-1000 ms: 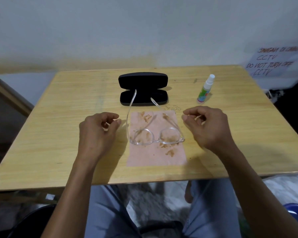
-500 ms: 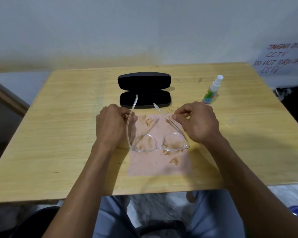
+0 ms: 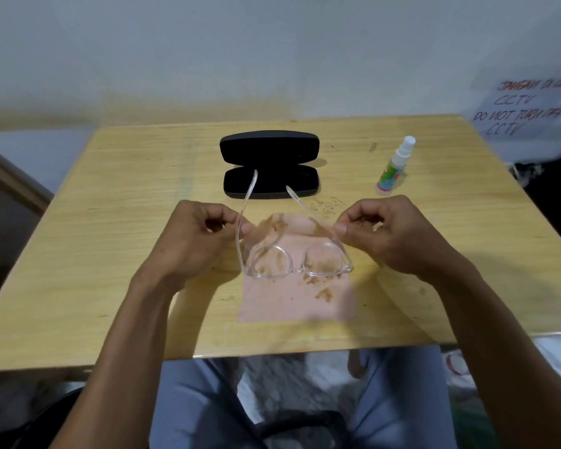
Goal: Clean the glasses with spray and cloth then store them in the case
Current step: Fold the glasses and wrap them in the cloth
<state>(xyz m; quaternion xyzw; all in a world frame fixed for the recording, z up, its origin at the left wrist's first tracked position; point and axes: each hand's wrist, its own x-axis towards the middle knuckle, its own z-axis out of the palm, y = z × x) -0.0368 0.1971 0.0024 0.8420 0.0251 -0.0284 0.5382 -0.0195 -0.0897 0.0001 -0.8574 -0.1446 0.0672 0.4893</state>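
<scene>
So both hands are on the frame right now. The left hand (image 3: 193, 241) has thumb and forefinger pinched on the left temple arm about halfway along, and the right hand (image 3: 392, 234) is doing the same on the right temple arm. The glasses (image 3: 297, 264) sit between the two hands, lenses toward the person, temples open and pointing away toward the case (image 3: 269, 165). The front of the frame runs left to right, so each hand is basically beside its own end and neither is really closer than the other.

Can't honestly tell if the frame is lifted or still resting on the cloth (image 3: 297, 296); the clear plastic makes that hard to read. The pink cloth is flat right under them, with brown smudges on it, and the lenses look smudged too.

The case is lying open just past the temple tips, which overlap its front half from this angle. The spray bottle (image 3: 395, 165) stands upright off to the right of the case, nearer the right hand, with nothing in the way. My guess is that hand has to let go to fetch it. There's a handwritten sign (image 3: 528, 115) on the wall, far right.
</scene>
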